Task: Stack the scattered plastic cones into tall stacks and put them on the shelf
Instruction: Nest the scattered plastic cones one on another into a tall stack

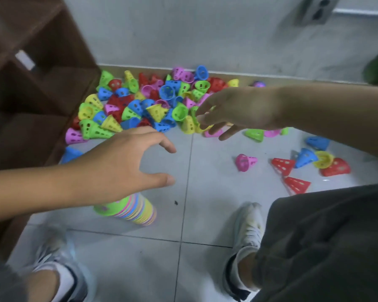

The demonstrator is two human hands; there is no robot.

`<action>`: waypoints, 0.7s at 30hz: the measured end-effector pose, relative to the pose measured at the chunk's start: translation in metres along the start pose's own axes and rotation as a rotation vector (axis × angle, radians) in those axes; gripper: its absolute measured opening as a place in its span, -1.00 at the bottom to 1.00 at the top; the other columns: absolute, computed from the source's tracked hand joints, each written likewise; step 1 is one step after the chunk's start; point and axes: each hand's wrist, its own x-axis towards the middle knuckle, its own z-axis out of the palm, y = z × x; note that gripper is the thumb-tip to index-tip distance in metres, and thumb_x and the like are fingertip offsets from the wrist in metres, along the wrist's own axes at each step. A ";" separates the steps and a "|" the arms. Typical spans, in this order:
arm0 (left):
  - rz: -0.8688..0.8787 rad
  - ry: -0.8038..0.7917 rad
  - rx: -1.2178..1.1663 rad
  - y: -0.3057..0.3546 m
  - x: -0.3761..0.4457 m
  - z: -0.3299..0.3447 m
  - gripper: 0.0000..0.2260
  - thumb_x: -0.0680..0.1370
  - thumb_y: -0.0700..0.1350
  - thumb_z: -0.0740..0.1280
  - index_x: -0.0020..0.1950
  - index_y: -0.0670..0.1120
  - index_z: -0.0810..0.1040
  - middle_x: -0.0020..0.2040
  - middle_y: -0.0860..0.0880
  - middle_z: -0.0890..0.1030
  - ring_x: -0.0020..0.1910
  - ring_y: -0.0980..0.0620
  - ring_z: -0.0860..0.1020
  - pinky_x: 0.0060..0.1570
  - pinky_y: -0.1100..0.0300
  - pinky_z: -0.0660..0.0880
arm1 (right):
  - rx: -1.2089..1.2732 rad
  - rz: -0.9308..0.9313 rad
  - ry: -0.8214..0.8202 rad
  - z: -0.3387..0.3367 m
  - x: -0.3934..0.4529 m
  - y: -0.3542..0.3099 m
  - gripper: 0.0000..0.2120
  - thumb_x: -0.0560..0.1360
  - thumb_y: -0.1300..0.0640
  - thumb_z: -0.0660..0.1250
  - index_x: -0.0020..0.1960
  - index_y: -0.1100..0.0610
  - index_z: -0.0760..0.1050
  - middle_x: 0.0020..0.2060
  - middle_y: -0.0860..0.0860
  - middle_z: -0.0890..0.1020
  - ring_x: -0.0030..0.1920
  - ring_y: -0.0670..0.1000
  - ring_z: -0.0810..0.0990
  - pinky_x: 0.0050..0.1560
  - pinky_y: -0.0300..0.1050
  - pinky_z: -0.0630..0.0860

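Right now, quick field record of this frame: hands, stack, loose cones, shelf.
left hand: open, fingers spread, holding nothing, above the stack
right hand: reaching at the pile edge, fingers on a yellow cone; grip unclear from blur
stack: multicoloured nested cones, standing on the floor tiles under the left forearm
pile: many loose cones against the wall
stray cones: pink cone, red cones to the right
shelf: brown, at left; no cones seen in it
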 end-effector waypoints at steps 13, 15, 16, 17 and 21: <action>0.030 -0.135 -0.186 0.066 0.153 0.103 -0.73 0.38 0.21 0.50 0.02 0.20 0.61 0.02 0.37 0.60 0.12 0.37 0.52 0.17 0.17 0.50 | 0.244 0.312 0.287 -0.107 -0.024 0.190 -0.65 0.65 0.05 0.26 0.34 0.25 0.47 0.25 0.20 0.58 0.19 0.19 0.60 0.24 0.08 0.56; 0.004 -0.148 -0.206 0.071 0.173 0.126 -0.77 0.40 0.13 0.52 0.01 0.16 0.61 0.02 0.31 0.61 0.13 0.30 0.53 0.17 0.13 0.50 | 0.245 0.360 0.341 -0.108 -0.025 0.225 -0.66 0.65 0.08 0.25 0.35 0.24 0.47 0.27 0.20 0.58 0.22 0.18 0.60 0.19 0.07 0.59; -0.011 -0.153 -0.212 0.072 0.182 0.137 -0.77 0.41 0.11 0.53 0.01 0.15 0.61 0.03 0.29 0.61 0.14 0.26 0.53 0.18 0.09 0.50 | 0.218 0.388 0.355 -0.106 -0.025 0.242 -0.67 0.65 0.10 0.25 0.35 0.22 0.47 0.26 0.16 0.59 0.19 0.15 0.61 0.09 0.00 0.62; -0.028 -0.159 -0.219 0.072 0.192 0.148 -0.77 0.41 0.10 0.53 0.01 0.14 0.60 0.05 0.27 0.61 0.15 0.24 0.53 0.19 0.06 0.51 | 0.152 0.420 0.364 -0.104 -0.023 0.260 -0.68 0.65 0.10 0.26 0.36 0.19 0.48 0.26 0.11 0.59 0.16 0.13 0.62 0.00 -0.07 0.61; -0.085 -0.192 -0.246 0.068 0.229 0.191 -0.75 0.44 0.10 0.52 0.06 0.12 0.59 0.08 0.25 0.60 0.16 0.19 0.54 0.09 0.11 0.49 | -0.173 0.496 0.409 -0.088 -0.008 0.339 -0.61 0.60 0.01 0.32 0.38 0.11 0.45 0.27 0.09 0.53 0.18 0.15 0.55 -0.01 -0.12 0.44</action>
